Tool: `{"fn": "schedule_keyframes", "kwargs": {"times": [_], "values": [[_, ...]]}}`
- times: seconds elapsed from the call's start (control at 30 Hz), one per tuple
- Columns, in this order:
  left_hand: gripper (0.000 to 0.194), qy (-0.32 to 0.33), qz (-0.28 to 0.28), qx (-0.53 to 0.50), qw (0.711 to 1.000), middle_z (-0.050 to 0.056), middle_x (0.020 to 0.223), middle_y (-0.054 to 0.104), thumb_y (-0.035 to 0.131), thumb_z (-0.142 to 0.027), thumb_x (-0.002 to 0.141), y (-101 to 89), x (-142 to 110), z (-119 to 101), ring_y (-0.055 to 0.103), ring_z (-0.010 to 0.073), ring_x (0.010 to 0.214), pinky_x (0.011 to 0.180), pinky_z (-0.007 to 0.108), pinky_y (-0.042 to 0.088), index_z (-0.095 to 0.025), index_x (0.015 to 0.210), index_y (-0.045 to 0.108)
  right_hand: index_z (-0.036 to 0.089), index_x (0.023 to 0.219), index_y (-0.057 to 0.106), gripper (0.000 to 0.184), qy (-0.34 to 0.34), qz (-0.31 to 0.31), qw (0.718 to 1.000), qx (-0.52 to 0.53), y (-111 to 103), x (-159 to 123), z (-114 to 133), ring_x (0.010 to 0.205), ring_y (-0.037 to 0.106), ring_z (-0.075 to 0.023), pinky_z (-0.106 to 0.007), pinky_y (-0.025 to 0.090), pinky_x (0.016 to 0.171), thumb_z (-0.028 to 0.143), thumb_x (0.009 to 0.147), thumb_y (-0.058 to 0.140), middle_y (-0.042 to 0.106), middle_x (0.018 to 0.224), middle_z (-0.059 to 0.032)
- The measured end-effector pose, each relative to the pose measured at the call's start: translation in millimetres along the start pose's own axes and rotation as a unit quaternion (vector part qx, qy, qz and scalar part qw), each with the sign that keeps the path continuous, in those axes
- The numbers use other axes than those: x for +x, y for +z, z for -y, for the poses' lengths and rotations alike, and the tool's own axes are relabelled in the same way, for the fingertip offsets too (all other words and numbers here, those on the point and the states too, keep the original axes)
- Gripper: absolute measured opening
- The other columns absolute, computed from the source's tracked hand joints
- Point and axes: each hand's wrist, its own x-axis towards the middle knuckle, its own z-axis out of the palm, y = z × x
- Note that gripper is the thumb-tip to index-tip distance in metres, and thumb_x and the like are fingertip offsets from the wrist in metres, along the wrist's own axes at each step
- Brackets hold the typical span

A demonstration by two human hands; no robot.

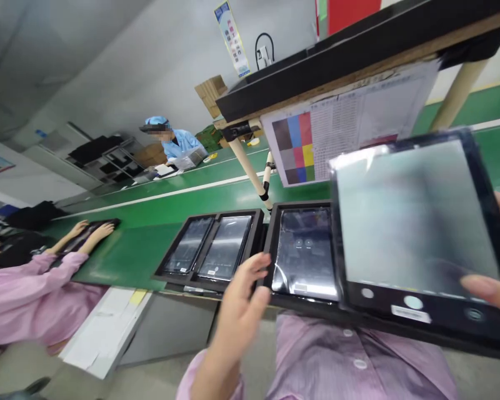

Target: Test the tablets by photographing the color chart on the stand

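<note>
My right hand (494,289) grips the right side of a tablet (416,216), its thumb lying over the front near the lower edge. The tablet is raised and tilted, its screen lit pale grey with a round button near the bottom. My left hand (244,297) holds nothing; its fingers and thumb are apart beside the left edge of a black tray (270,239). In that tray lies a second tablet (304,255) under shiny film. Just left, another black tray (258,222) bears two film-covered tablets (225,247) side by side.
Over the green bench (141,244) stands a black shelf (358,61) on pale posts, with a colour chart sheet (294,147) hanging below. A person in pink sleeves (33,283) handles a dark tray at left. Across the bench sits a co-worker in blue (181,143).
</note>
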Motion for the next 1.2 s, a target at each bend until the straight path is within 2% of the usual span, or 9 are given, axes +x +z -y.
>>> {"fn": "schedule_keyframes", "kwargs": {"times": [0.07,0.1,0.2,0.33,0.43,0.53,0.73,1.0,1.2], "values": [[0.089,0.009,0.107,-0.091,0.99,0.017,0.143,0.058,0.075,-0.071,0.069,44.1,-5,-7,0.059,0.0338,0.127,0.101,0.041,0.052,-0.024,0.141,0.054,0.046,0.151,0.037,0.1,-0.017,0.023,0.997,0.07,24,-13,16,0.144,0.032,-0.0358,-0.06,0.021,0.124,0.069,0.065,0.082,0.035,0.156,0.0008],[0.096,0.017,0.12,-0.119,0.985,0.017,0.148,0.053,0.074,-0.073,0.069,60.6,-7,-9,0.055,0.0346,0.132,0.105,0.042,0.049,-0.025,0.147,0.046,0.044,0.151,0.036,0.099,-0.04,0.04,0.993,0.1,37,-17,20,0.145,0.032,-0.0336,-0.057,0.025,0.123,0.065,0.067,0.084,0.034,0.157,0.0],[0.099,0.078,0.043,-0.099,0.991,0.016,0.15,0.049,0.075,-0.064,0.075,85.3,-15,-7,0.049,0.034,0.138,0.112,0.043,0.044,-0.024,0.153,0.031,0.035,0.146,0.042,0.091,-0.067,0.11,0.963,0.235,68,-19,17,0.133,0.049,-0.032,-0.053,0.045,0.111,0.068,0.07,0.08,0.048,0.147,-0.008],[0.112,0.142,-0.04,0.032,0.988,0.018,0.152,0.042,0.086,-0.052,0.066,85.7,-21,3,0.04,0.0372,0.144,0.116,0.046,0.038,-0.023,0.154,0.024,0.026,0.115,0.065,0.082,-0.017,0.177,0.938,0.296,82,-5,21,0.116,0.062,-0.0312,-0.048,0.056,0.095,0.095,0.074,0.049,0.068,0.115,-0.0116],[0.118,0.153,-0.067,0.091,0.982,0.02,0.152,0.038,0.088,-0.048,0.062,87.4,-21,12,0.036,0.039,0.145,0.117,0.05,0.036,-0.023,0.155,0.02,0.024,0.087,0.07,0.085,-0.013,0.18,0.947,0.266,82,3,30,0.118,0.061,-0.0316,-0.047,0.056,0.095,0.102,0.066,0.044,0.069,0.104,-0.0114],[0.122,0.159,-0.082,0.126,0.976,0.022,0.151,0.036,0.089,-0.045,0.061,92.7,-21,19,0.035,0.0409,0.145,0.115,0.053,0.038,-0.022,0.155,0.015,0.023,0.075,0.069,0.085,-0.016,0.18,0.949,0.258,83,4,33,0.12,0.059,-0.0315,-0.046,0.055,0.096,0.103,0.063,0.044,0.069,0.1,-0.0125],[0.125,0.167,-0.102,0.156,0.968,0.023,0.151,0.033,0.09,-0.043,0.059,98.8,-20,24,0.034,0.0432,0.145,0.112,0.056,0.04,-0.022,0.155,0.011,0.021,0.086,0.073,0.082,-0.033,0.175,0.953,0.244,87,3,29,0.125,0.056,-0.0296,-0.044,0.053,0.099,0.098,0.072,0.045,0.068,0.108,-0.013],[0.121,0.177,-0.118,0.159,0.964,0.025,0.151,0.03,0.086,-0.047,0.064,103.8,-16,28,0.031,0.0431,0.146,0.114,0.058,0.036,-0.021,0.154,0.01,0.026,0.084,0.072,0.085,-0.035,0.162,0.96,0.228,89,4,24,0.127,0.055,-0.0282,-0.046,0.053,0.1,0.103,0.067,0.04,0.069,0.105,-0.0101],[0.126,0.228,-0.13,0.205,0.943,0.025,0.15,0.032,0.086,-0.058,0.061,102.8,-16,29,0.037,0.0434,0.142,0.111,0.059,0.039,-0.02,0.155,0.009,0.027,0.089,0.072,0.079,0.008,0.219,0.94,0.261,87,4,8,0.123,0.059,-0.028,-0.044,0.054,0.101,0.099,0.07,0.044,0.071,0.095,-0.0086]]}}
